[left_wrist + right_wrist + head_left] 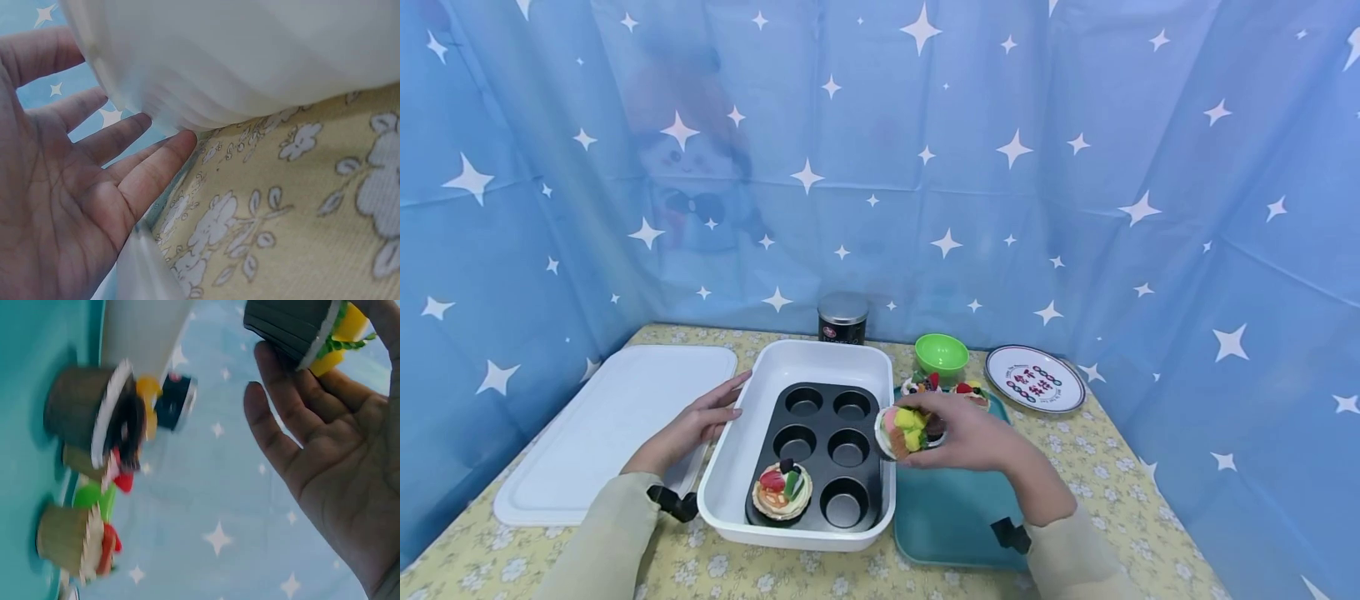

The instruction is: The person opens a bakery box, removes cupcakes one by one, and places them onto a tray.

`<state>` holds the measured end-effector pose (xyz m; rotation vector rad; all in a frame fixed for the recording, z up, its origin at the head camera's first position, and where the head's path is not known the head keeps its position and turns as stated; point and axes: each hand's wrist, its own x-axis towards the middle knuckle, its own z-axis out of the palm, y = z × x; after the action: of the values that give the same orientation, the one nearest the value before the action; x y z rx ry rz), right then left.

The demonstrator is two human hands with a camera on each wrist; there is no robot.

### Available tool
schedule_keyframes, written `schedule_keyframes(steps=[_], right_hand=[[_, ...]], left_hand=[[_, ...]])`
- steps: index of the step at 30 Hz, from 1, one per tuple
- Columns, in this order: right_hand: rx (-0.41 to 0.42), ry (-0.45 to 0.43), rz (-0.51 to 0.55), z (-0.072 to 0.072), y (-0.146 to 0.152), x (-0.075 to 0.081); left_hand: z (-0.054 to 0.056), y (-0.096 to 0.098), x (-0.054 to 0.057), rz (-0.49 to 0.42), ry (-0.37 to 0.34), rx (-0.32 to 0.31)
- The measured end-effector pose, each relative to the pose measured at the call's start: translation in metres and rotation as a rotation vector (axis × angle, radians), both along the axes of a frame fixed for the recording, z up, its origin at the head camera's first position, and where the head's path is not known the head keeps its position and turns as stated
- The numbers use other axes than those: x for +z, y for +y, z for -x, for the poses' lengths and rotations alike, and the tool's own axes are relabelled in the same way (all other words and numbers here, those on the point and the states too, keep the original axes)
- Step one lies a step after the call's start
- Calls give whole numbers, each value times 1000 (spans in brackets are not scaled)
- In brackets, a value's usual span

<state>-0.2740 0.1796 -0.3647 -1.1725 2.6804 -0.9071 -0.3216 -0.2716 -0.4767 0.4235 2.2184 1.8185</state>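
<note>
My right hand [981, 433] pinches a cupcake [904, 430] topped with yellow and pink fruit pieces, held over the right rim of a white tub [767, 375]. The right wrist view shows its dark ridged cup [290, 328] between thumb and fingers. Inside the tub lies a dark muffin tin [822, 467] with several round wells. Its front left well holds another cupcake [781, 492] with red and green fruit on cream. Fairly straight fingers of my left hand [696, 421] rest against the tub's left side; the left wrist view shows its palm [56, 169] beside the white wall.
A teal tray [955, 521] right of the tub bears more cupcakes [78, 403], partly hidden by my right hand in the head view. Behind stand a dark can [842, 321], a green bowl [942, 354] and a printed plate [1036, 379]. A flat white lid [617, 417] lies left.
</note>
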Motion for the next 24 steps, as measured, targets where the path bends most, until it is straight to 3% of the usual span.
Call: schedule_keyframes(steps=[5, 12, 24], right_hand=[[-56, -4, -27, 12, 26, 3], [-213, -24, -78, 29, 64, -1], [-286, -67, -139, 50, 101, -19]], left_hand=[[0, 0, -1, -8, 6, -7], [-1, 1, -2, 10, -1, 19], [0, 1, -1, 14, -5, 29]])
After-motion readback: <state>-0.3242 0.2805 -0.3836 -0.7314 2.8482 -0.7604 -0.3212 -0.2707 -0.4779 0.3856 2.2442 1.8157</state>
